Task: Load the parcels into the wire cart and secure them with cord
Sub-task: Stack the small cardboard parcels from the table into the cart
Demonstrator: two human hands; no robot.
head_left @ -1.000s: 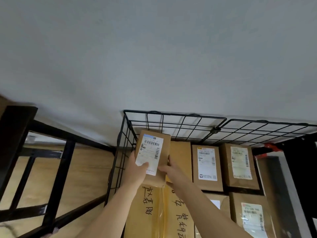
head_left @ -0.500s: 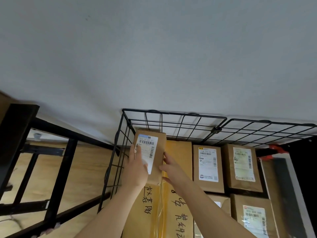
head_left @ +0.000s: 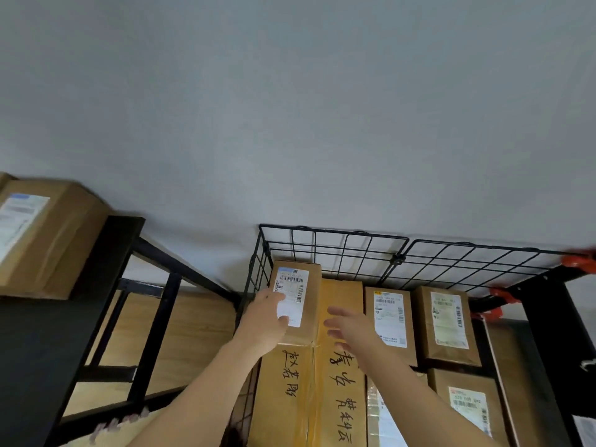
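Parcel [head_left: 312, 306] lying label up in the far left corner of the wire cart [head_left: 332, 234], its near end meeting a long box [head_left: 283, 398] bearing handwriting; hard telling whether touching the cart's left wire wall or just beside it. Resting the left hand [head_left: 264, 321] on it, fingers straight and close together across the white label, thumb lying on the label's lower part. Hovering the right hand [head_left: 351, 330] just beside the parcel, over a second long box [head_left: 342, 411] also bearing handwriting, fingers apart and relaxed, holding nothing. Sharing the cart to the right: a middle parcel [head_left: 390, 321] and an end parcel [head_left: 448, 321] lying side by side below the back wire wall, and a near parcel [head_left: 467, 411] in front of them. Red clips [head_left: 580, 261] gripping the far right corner. Standing well to the left, a black rack [head_left: 122, 246] carrying a cardboard box [head_left: 54, 240]. Grey wall [head_left: 290, 108] rising behind.
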